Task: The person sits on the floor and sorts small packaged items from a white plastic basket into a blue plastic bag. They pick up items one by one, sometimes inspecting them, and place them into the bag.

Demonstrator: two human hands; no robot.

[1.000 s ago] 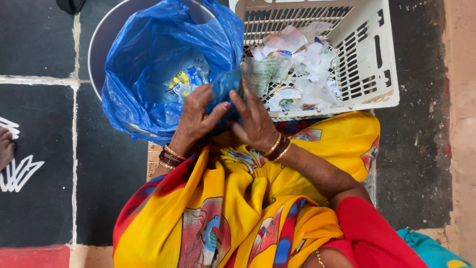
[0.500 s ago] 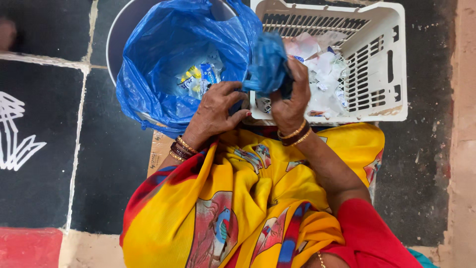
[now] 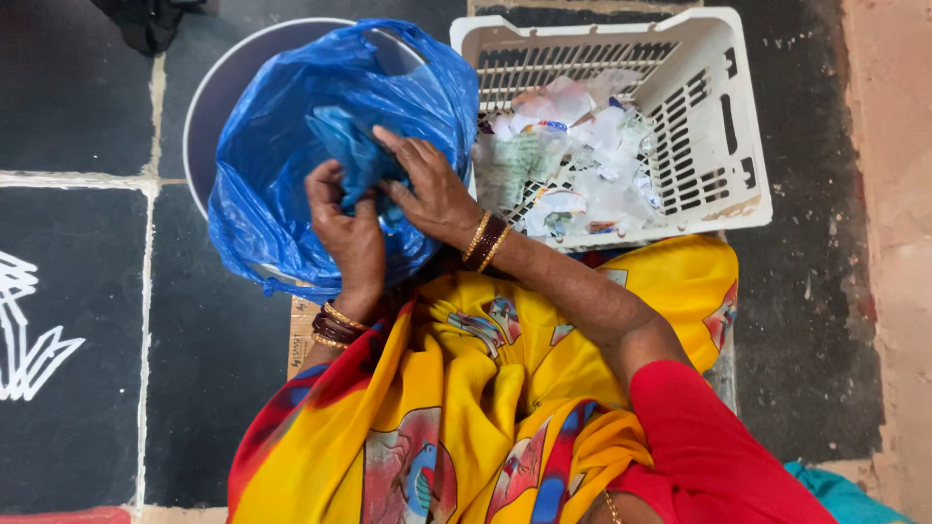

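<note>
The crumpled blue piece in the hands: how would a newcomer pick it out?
Find the round bin lined with a blue bag beside the white basket. Over its mouth, the left hand and right hand hold a crumpled blue plastic piece, paler than the liner.

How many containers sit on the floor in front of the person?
2. A round bucket lined with a blue bag sits on the left, under both hands; a white slotted basket of wrappers stands right beside it. Others may lie out of view.
</note>
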